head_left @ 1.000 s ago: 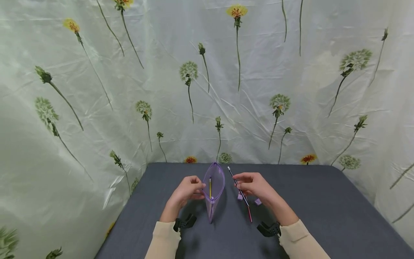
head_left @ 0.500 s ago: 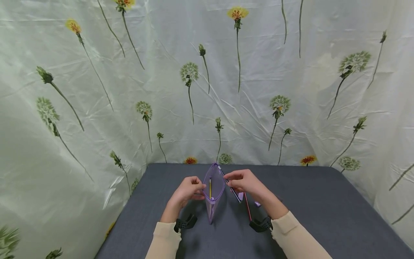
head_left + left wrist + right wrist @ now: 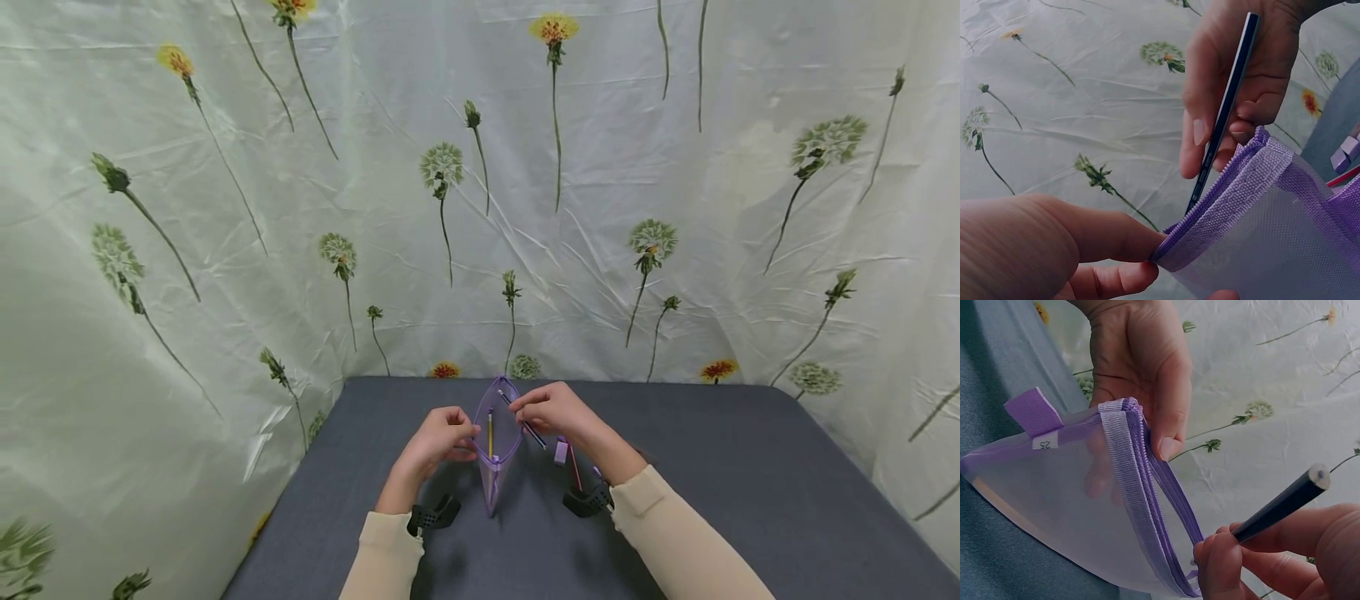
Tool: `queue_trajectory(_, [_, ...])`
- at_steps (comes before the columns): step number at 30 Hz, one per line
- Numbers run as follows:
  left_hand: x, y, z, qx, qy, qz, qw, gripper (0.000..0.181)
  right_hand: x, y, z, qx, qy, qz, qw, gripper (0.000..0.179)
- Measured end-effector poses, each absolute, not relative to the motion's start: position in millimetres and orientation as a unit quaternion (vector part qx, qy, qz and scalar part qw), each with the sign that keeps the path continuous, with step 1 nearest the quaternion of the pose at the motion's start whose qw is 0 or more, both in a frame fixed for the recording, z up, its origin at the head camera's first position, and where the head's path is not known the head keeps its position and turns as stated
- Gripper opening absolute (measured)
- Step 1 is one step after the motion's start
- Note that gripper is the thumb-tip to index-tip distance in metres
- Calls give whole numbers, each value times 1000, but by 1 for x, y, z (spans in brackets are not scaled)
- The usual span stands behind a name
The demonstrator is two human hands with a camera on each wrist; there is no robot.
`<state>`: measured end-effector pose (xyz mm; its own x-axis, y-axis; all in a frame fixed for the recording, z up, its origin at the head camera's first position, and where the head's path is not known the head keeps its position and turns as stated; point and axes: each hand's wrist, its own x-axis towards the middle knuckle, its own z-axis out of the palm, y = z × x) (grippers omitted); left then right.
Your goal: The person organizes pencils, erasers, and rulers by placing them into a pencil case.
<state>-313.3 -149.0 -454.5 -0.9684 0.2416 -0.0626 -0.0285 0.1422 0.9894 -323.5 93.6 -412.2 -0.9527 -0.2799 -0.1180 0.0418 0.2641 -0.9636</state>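
- Rim of translucent purple mesh pouch w/ zip (image 3: 1247, 219) pinched btwn thumb & fingers of L hand (image 3: 440, 435); pouch held mouth open, in front of person; contact of its base w/ surface (image 3: 720, 492) can't be told.
- Slim dark-blue pencil (image 3: 1235, 75) clamped btwn thumb & fingers of R hand (image 3: 552, 410), tilted, far end at pouch mouth; depth past rim, if any, can't be told.
- Slim yellow pencil (image 3: 491, 433) seen inside pouch, approx. upright in head view.
- Slim red pencil (image 3: 576, 471) & small lilac rectangular block (image 3: 561, 452) set on surface, near each other, R of pouch; red pencil partly hidden by R wrist.
- Surface backed by pale flower-print cloth (image 3: 375, 183).
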Motion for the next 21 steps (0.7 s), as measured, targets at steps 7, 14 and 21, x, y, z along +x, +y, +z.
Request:
queue_trajectory(7, [-314, -146, -455, 68, 753, 647, 105, 15, -331, 88, -413, -65, 795, -592, 115, 16])
queue_trajectory(14, [-313, -146, -454, 68, 749, 650, 111, 16, -334, 75, -414, -77, 824, -554, 89, 13])
queue_trajectory(21, [-315, -144, -455, 69, 746, 652, 117, 16, -339, 64, -422, -74, 842, -530, 62, 9])
